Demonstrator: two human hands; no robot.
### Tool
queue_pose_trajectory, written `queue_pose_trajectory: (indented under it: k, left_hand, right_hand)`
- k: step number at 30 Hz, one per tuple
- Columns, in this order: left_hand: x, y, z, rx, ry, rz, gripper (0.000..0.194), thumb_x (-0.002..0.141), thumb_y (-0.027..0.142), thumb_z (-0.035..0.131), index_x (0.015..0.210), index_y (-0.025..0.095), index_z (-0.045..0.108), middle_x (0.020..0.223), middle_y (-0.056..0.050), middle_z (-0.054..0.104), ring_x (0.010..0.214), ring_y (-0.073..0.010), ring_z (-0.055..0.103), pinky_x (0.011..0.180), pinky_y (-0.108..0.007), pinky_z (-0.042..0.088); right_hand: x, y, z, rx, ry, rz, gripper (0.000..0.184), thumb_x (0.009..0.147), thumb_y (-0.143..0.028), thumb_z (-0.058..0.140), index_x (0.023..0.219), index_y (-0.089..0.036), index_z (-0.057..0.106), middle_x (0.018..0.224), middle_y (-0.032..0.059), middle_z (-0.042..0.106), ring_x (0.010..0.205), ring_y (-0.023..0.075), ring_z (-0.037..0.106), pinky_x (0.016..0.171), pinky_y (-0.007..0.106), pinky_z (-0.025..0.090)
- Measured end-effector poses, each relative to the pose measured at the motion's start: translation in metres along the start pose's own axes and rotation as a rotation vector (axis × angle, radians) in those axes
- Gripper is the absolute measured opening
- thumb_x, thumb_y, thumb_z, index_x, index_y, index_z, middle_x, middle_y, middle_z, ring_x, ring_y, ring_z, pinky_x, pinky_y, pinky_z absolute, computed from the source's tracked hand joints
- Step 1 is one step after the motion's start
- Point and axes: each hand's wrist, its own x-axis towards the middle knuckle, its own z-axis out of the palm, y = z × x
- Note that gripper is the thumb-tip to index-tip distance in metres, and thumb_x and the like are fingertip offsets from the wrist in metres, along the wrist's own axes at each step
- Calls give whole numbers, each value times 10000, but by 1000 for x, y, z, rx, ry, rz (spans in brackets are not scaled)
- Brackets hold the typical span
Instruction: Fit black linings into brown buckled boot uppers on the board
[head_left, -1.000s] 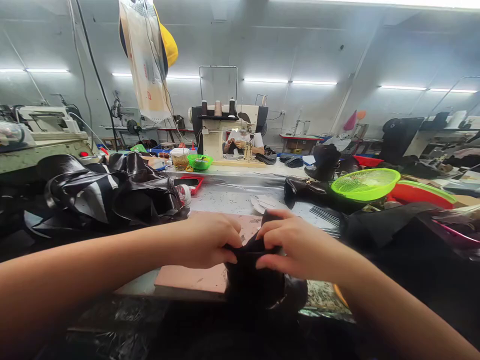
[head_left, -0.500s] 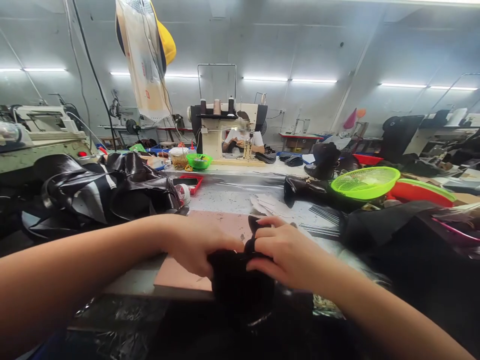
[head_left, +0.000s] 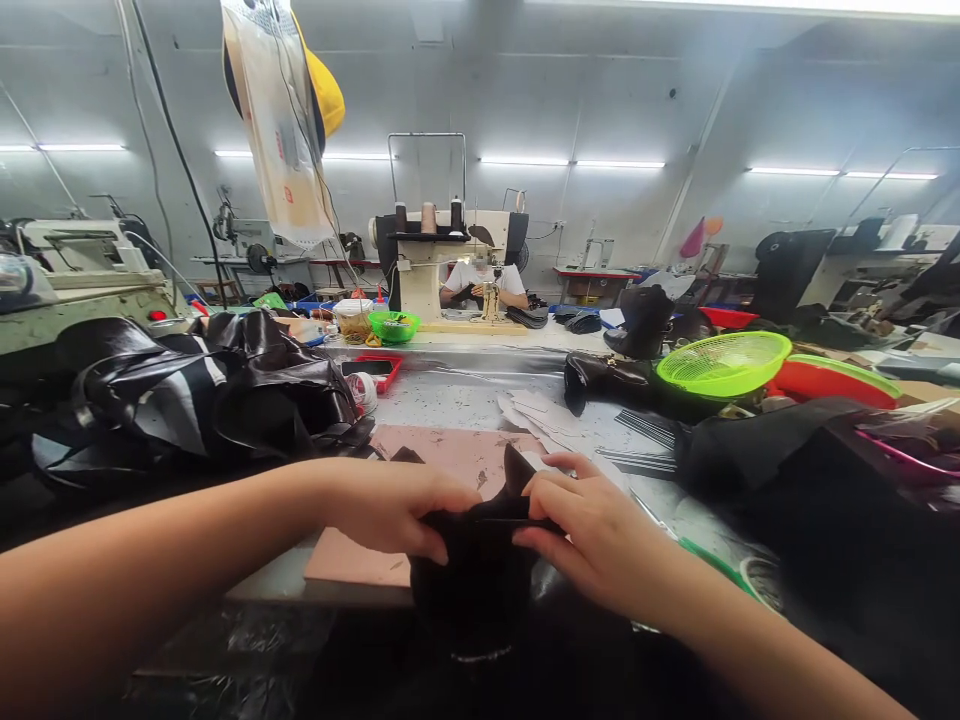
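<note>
Between my hands is a black boot upper (head_left: pixel 472 580), dark and soft-looking, its edge held up near the front of the bench. My left hand (head_left: pixel 397 505) is closed on the left part of that edge, thumb on the near side. On the right part, my right hand (head_left: pixel 574 510) pinches the same edge, and a pointed black flap stands up beside its fingers. Behind and under the piece lies a pink board (head_left: pixel 352 555). The lower part of the upper merges with dark material near my lap, so its outline there cannot be made out.
Shiny black boot pieces (head_left: pixel 187 390) are heaped at left. A black boot (head_left: pixel 615 380), green basket (head_left: pixel 724 362) and black cloth (head_left: pixel 795 490) lie at right. Green-handled scissors (head_left: pixel 709 560) rest near my right forearm. A person (head_left: pixel 484 285) sits behind a sewing machine (head_left: pixel 420 270).
My hands have moved slightly apart along the edge, still gripping it. The left thumb now shows on the near side, and another black tip shows behind my left hand.
</note>
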Motion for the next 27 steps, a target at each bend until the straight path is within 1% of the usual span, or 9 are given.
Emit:
queue_pose_trajectory:
  k: [4, 7, 10, 13, 15, 20, 23, 25, 27]
  left_hand:
    - [10, 9, -14, 131, -34, 58, 472, 664, 39, 625, 1096, 193, 512, 887, 28, 600, 801, -136, 533, 664, -188, 419]
    - [21, 21, -24, 276, 124, 167, 315, 668, 88, 659, 960, 178, 583, 885, 17, 590, 803, -136, 521, 687, -197, 401]
    - [28, 27, -30, 373, 246, 181, 57, 702, 128, 650, 746, 153, 622, 768, 18, 568, 742, -125, 512, 658, -200, 382]
    - [27, 21, -33, 370, 313, 109, 52, 684, 149, 668, 715, 156, 627, 693, 33, 536, 681, -115, 507, 615, -199, 372]
    - [23, 14, -33, 328, 315, 73, 56, 696, 146, 648, 749, 162, 635, 731, 25, 558, 713, -122, 525, 641, -200, 386]
    - [18, 9, -32, 282, 140, 84, 300, 710, 32, 563, 956, 188, 635, 974, -9, 610, 920, -160, 538, 806, -222, 401]
    - [22, 13, -34, 319, 9, 113, 541, 677, -14, 540, 1150, 249, 533, 1126, -2, 580, 1011, -168, 516, 863, -236, 383]
    - [28, 17, -36, 364, 47, 107, 544, 684, 47, 572, 1185, 247, 499, 1105, -17, 587, 959, -180, 533, 810, -252, 405]
    - [36, 20, -36, 407, 193, 132, 357, 712, 150, 609, 1065, 199, 584, 951, -29, 612, 842, -178, 545, 724, -254, 413]
  right_hand:
    - [5, -5, 2, -64, 131, -50, 237, 864, -189, 417, 627, -199, 411, 543, -42, 472, 486, 108, 428, 829, 393, 427]
    - [9, -7, -6, -90, 203, -44, 196, 848, -155, 422, 657, -193, 444, 568, -26, 503, 520, 120, 462, 829, 378, 424]
    - [10, 1, -23, -37, 30, 37, 145, 825, -204, 508, 682, -192, 486, 674, 1, 578, 629, 140, 534, 830, 365, 422]
    - [7, 14, -39, 23, -167, 156, 197, 805, -258, 560, 634, -196, 482, 732, 17, 601, 709, 160, 553, 707, 312, 445]
    - [5, 21, -43, 38, -176, 193, 212, 816, -257, 546, 627, -195, 473, 712, 14, 592, 718, 163, 549, 694, 306, 436]
    - [5, 23, -33, 50, -100, 175, 230, 813, -232, 544, 608, -194, 448, 621, -32, 548, 606, 121, 508, 867, 374, 361]
    - [9, 16, -23, 28, -41, 156, 256, 791, -193, 543, 573, -193, 409, 582, -42, 512, 563, 109, 479, 853, 356, 356]
    - [11, 10, -19, -26, 68, 161, 246, 768, -149, 525, 566, -195, 394, 575, -31, 509, 575, 123, 483, 775, 329, 380]
    - [12, 7, -19, -73, 165, 173, 215, 760, -131, 509, 581, -196, 410, 591, -17, 528, 593, 137, 493, 731, 322, 386]
